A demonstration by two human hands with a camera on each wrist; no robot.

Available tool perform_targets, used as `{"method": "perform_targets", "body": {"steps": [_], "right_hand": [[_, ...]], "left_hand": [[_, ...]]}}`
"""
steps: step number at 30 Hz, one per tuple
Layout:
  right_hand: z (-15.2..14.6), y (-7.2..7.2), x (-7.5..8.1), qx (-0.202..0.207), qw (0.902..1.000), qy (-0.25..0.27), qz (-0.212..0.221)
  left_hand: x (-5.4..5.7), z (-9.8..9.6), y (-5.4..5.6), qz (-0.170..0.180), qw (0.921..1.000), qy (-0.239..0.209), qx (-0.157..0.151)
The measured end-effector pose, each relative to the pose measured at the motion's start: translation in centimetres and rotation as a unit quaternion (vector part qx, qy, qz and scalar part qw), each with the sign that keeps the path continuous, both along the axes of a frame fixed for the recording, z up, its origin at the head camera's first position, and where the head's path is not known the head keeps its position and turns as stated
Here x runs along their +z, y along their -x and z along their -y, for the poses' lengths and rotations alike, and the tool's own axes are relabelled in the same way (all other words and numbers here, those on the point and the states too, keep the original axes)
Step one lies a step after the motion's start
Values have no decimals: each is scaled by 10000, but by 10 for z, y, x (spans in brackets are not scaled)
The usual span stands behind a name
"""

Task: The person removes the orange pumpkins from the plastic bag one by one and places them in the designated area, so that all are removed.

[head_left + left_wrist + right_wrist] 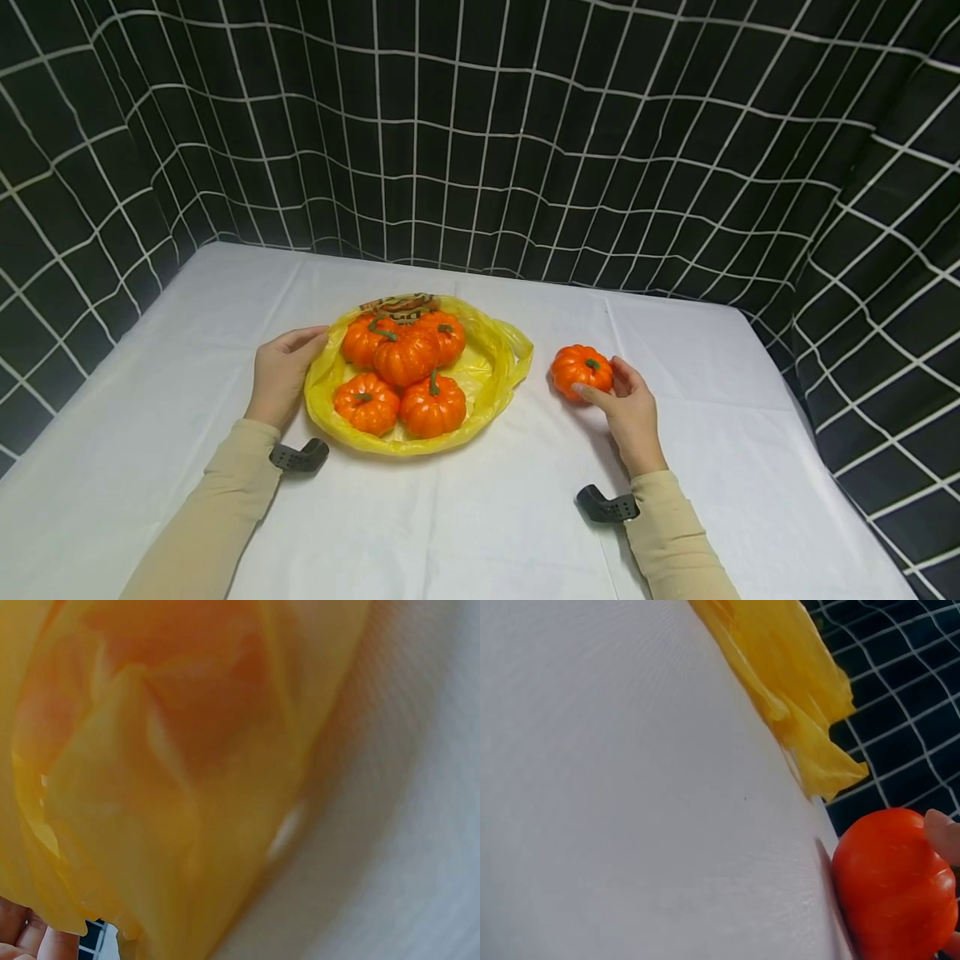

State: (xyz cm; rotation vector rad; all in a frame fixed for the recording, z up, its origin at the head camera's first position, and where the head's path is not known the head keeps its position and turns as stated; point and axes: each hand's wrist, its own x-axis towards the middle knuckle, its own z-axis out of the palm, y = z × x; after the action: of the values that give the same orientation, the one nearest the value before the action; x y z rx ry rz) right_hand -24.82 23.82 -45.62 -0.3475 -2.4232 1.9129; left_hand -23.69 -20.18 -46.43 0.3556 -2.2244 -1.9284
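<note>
Pinching a lone orange pumpkin (573, 369) between thumb and fingers of the right hand (636, 417), on or just above the counter (525, 508), impossible to say which, to the right of the yellow bag (483, 412). Pinching the bag's left edge with the left hand (283, 375), fingers partly hidden by the film. Best to grip the pumpkin by opposite ribbed sides, clear of the green stem (592, 364), firmly enough for a glossy skin likely to slip. Best, too, to steady the bag lightly, mouth wide, without tugging, for fear of tearing thin plastic or disturbing the five pumpkins (406, 354) inside. Underneath, white cloth, faintly creased. Behind and at both sides, black fabric (465, 117) in wavy folds, crossed by a white grid.
</note>
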Motion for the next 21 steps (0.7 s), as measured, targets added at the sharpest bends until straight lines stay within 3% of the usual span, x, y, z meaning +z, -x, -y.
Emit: {"method": "perform_targets", "body": {"steps": [21], "right_hand": [[6, -3, 12, -161, 9976, 36, -672]], "left_hand": [[-1, 0, 1, 3, 9996, -278, 30]]}}
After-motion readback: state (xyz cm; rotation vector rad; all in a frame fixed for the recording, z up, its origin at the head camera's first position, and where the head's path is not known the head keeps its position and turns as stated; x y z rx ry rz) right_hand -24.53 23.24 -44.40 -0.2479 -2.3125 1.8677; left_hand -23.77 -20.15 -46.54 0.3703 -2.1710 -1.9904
